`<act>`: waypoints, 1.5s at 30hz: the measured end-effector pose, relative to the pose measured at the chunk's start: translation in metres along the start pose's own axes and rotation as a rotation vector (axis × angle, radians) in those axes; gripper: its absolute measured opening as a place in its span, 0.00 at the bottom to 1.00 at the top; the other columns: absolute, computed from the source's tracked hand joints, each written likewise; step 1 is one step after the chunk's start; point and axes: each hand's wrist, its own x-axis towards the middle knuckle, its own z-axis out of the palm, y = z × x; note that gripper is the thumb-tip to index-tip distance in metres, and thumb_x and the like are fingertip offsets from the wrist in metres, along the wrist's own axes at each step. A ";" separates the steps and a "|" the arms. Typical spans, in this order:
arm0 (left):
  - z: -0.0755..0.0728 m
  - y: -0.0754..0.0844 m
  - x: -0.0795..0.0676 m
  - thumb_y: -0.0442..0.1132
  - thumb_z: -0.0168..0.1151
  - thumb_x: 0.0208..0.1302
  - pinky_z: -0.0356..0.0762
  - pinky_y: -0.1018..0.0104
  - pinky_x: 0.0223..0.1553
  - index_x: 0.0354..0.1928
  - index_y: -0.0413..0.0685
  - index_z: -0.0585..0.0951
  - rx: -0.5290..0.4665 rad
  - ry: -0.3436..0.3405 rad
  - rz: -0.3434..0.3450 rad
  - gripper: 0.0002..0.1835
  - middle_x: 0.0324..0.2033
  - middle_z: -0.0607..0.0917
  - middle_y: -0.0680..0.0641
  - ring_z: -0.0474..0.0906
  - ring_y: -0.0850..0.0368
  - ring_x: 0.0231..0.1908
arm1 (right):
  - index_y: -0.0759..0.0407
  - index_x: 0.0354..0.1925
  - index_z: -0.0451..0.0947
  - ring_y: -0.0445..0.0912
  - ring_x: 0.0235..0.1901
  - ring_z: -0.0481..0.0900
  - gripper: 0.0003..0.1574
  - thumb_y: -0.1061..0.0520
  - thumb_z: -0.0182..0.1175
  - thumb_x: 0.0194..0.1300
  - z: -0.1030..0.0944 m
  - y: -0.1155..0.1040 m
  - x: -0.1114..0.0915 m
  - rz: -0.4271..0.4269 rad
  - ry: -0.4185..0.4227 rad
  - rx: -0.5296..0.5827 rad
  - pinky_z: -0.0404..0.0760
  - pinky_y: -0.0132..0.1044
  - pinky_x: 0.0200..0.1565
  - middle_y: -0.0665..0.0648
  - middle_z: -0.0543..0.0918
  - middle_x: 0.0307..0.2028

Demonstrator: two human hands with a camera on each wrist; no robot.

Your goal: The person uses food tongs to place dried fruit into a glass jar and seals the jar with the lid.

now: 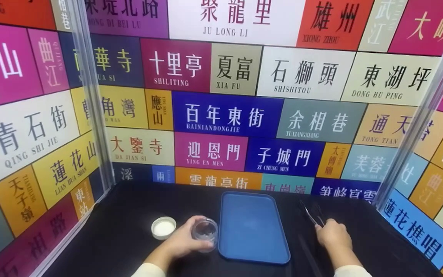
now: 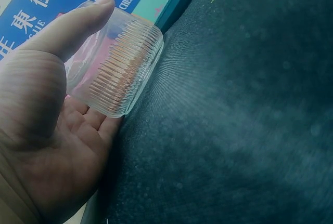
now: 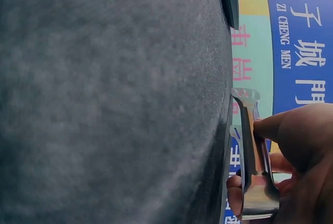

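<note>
My left hand (image 1: 185,240) grips a clear ribbed jar (image 1: 205,230), open at the top, with the thumb on the near side and the fingers round the other. In the left wrist view the jar (image 2: 125,65) has its base at the black tabletop. Whether anything lies inside is hard to tell. A round lid (image 1: 164,227), white inside, lies left of that hand. My right hand (image 1: 333,235) holds metal tongs (image 1: 309,212) between thumb and fingers, their tips apart and pointing away from me. In the right wrist view the tongs (image 3: 257,177) are close to the tabletop.
A blue rectangular tray (image 1: 252,227) lies between the two hands, just right of the jar. A black cloth (image 1: 137,207) covers the table. Walls of coloured sign panels (image 1: 225,111) stand behind and at both sides, with clear corner posts (image 1: 94,96).
</note>
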 end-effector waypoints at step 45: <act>0.001 -0.002 -0.001 0.51 0.85 0.51 0.72 0.43 0.70 0.73 0.52 0.71 -0.010 0.007 -0.016 0.48 0.64 0.84 0.43 0.81 0.46 0.63 | 0.61 0.70 0.78 0.59 0.54 0.87 0.37 0.46 0.70 0.70 0.017 -0.155 -0.058 -0.329 0.117 0.407 0.83 0.59 0.60 0.64 0.88 0.55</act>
